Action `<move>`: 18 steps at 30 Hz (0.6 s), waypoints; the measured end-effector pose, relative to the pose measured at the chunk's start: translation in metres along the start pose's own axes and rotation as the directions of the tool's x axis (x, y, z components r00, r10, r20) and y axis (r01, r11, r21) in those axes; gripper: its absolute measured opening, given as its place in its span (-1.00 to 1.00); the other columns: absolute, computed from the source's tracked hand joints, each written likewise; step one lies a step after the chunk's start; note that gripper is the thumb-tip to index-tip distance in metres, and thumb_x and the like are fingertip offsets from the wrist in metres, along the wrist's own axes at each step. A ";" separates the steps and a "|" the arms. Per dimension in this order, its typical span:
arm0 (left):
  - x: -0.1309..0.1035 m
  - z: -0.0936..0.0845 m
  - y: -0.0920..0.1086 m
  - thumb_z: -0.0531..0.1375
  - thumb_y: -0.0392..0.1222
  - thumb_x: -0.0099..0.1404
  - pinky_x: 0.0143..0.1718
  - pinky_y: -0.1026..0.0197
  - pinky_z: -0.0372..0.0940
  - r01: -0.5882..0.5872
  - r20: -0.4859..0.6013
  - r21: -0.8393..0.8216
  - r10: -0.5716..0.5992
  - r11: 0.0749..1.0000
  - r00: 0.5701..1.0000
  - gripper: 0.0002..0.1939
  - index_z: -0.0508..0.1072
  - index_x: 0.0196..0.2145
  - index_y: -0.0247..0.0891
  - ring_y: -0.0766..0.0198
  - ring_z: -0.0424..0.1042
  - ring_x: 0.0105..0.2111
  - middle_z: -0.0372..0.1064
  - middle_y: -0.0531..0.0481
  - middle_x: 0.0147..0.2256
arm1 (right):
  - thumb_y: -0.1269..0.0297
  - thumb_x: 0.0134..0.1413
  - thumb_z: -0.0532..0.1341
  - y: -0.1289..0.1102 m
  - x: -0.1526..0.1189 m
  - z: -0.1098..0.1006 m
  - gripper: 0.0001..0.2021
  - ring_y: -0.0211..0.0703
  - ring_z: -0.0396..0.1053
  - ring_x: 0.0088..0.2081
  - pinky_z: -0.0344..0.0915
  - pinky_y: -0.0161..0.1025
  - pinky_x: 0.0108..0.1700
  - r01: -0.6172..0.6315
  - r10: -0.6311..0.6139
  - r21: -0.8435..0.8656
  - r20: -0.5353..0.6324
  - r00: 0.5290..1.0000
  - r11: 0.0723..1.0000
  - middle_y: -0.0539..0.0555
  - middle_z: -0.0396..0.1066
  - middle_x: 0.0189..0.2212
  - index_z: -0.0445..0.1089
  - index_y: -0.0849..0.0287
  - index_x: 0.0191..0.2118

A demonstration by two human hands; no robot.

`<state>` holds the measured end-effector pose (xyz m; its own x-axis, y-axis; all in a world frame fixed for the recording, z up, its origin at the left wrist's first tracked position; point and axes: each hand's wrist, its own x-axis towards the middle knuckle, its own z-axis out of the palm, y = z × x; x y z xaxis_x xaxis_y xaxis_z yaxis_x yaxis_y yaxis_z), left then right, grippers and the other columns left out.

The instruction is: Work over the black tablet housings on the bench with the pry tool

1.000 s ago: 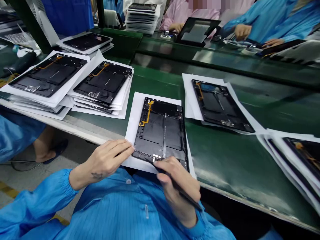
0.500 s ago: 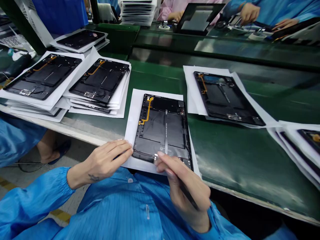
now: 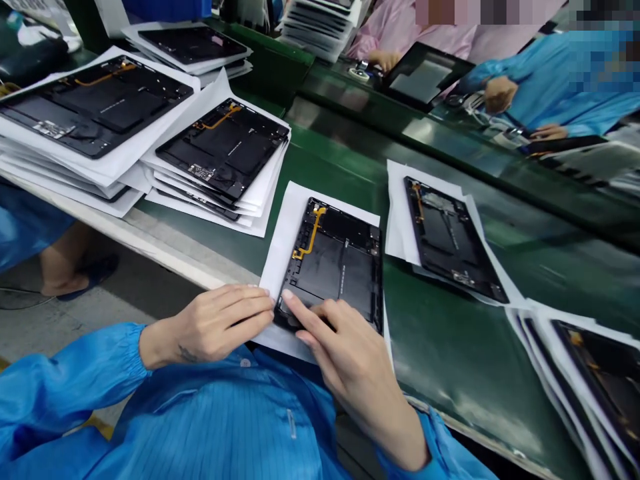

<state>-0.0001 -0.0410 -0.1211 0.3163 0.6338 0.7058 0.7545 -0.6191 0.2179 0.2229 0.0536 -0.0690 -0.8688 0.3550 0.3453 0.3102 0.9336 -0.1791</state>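
An opened black tablet housing [image 3: 330, 267] with an orange flex cable [image 3: 314, 237] lies on a white paper sheet [image 3: 280, 233] in front of me. My left hand [image 3: 215, 327] rests flat at the housing's lower left edge, fingers stretched out and together, fingertips touching or nearly touching the edge. My right hand [image 3: 355, 367] is over the housing's lower end. Its index finger points to the lower left corner, and the other fingers are curled. The palm side is hidden, along with whatever those fingers hold.
Stacks of similar housings on paper stand at left [image 3: 220, 150] and far left [image 3: 95, 107]. To the right are another housing [image 3: 453, 233] and a stack [image 3: 600, 380]. Across the green bench [image 3: 445, 360], co-workers [image 3: 540, 93] handle parts.
My right hand has moved left across the housing's lower end and turned back-up, index finger now extended. The slim dark tool seen in it earlier is out of sight. The view has tilted.
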 end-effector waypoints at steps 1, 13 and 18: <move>0.000 0.001 -0.001 0.06 -0.42 0.44 0.08 0.05 0.48 -0.003 -0.006 -0.010 0.003 1.000 1.000 -0.77 0.48 -0.05 -0.44 0.08 0.53 0.04 0.55 -0.27 -0.05 | 0.37 0.44 0.04 0.000 0.000 0.000 -0.64 -0.20 0.28 -0.40 0.23 -0.26 -0.37 0.002 -0.002 -0.008 -0.002 1.000 1.000 0.05 0.40 -0.38 0.33 0.20 0.25; -0.001 0.008 -0.002 0.04 -0.34 0.47 0.00 0.13 0.49 -0.064 -0.047 -0.015 0.063 0.998 0.997 -0.74 0.54 -0.15 -0.37 0.15 0.56 -0.07 0.58 -0.17 -0.14 | 0.64 0.27 0.09 0.000 -0.006 0.002 -0.54 -0.19 0.54 -0.18 0.46 -0.31 -0.16 -0.014 0.009 0.084 0.055 0.998 0.996 0.15 0.54 -0.13 0.36 0.19 0.21; -0.001 0.011 -0.003 0.06 -0.33 0.46 -0.01 0.18 0.48 -0.071 -0.083 -0.018 0.070 0.997 0.994 -0.76 0.55 -0.17 -0.37 0.18 0.57 -0.09 0.58 -0.17 -0.16 | 0.63 0.26 0.11 -0.003 -0.006 0.002 -0.56 -0.20 0.55 -0.19 0.46 -0.33 -0.17 -0.008 0.008 0.025 0.028 1.000 1.000 0.13 0.57 -0.14 0.43 0.13 0.14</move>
<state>0.0036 -0.0349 -0.1297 0.3191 0.5482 0.7731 0.7194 -0.6712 0.1790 0.2261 0.0486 -0.0724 -0.8768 0.3607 0.3180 0.3078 0.9291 -0.2051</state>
